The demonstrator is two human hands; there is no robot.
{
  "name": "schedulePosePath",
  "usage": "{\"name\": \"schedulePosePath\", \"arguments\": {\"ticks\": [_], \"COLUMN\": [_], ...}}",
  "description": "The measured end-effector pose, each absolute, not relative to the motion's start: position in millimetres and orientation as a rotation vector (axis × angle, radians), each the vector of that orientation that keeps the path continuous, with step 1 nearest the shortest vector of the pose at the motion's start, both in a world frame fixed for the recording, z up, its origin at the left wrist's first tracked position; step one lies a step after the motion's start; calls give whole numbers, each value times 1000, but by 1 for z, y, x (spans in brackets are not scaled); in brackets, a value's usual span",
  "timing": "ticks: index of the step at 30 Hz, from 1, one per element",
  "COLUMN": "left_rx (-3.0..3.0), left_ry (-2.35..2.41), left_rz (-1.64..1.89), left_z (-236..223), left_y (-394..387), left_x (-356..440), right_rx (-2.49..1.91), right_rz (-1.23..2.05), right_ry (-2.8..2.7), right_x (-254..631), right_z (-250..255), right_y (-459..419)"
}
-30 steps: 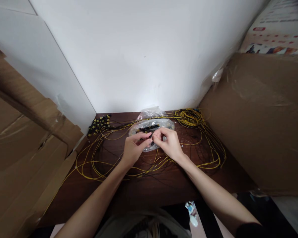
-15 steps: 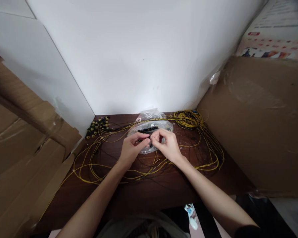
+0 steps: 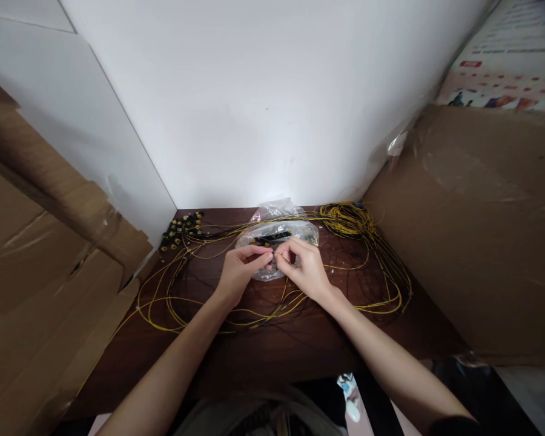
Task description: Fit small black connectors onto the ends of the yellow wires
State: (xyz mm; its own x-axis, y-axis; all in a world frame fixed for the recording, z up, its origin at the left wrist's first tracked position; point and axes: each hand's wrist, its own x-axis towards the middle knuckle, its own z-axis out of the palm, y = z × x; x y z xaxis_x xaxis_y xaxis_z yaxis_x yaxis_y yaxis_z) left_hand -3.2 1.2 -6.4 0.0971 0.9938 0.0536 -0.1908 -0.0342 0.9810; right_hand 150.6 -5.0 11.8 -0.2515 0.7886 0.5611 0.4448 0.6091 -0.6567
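Observation:
My left hand [image 3: 245, 269] pinches a tiny dark piece between thumb and fingertips, too small to name. Almost touching it, my right hand [image 3: 303, 265] is closed in a pinch, and what sits in its fingertips is mostly hidden. Both hands hover over a clear plastic bag [image 3: 309, 233] with black and yellowish small parts inside. Long yellow wires [image 3: 272, 316] and black ones loop across the table around my hands. At the left, several black-and-yellow connectors [image 3: 181, 227] are heaped at the wire ends. A coil of yellow wire [image 3: 345, 219] lies at the back right.
The dark brown table [image 3: 281, 357] ends at a white wall [image 3: 236, 121] behind. A cardboard box [image 3: 472, 242] stands on the right and cardboard flaps [image 3: 49, 272] rise on the left. Some wires run over the left table edge.
The left hand's thumb and fingertips have closed together on the small dark piece. Both hands stay over the bag, and the view has shifted slightly.

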Motion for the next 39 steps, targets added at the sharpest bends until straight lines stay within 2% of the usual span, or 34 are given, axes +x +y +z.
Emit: {"name": "schedulePosePath", "arguments": {"ticks": [39], "left_rx": [1131], "left_ry": [913], "left_rz": [1264], "left_z": [-2], "left_y": [0], "left_x": [-1], "right_rx": [-904], "right_rz": [425], "right_ry": [-1869], "right_x": [153], "right_z": [12], "right_y": [-4]}}
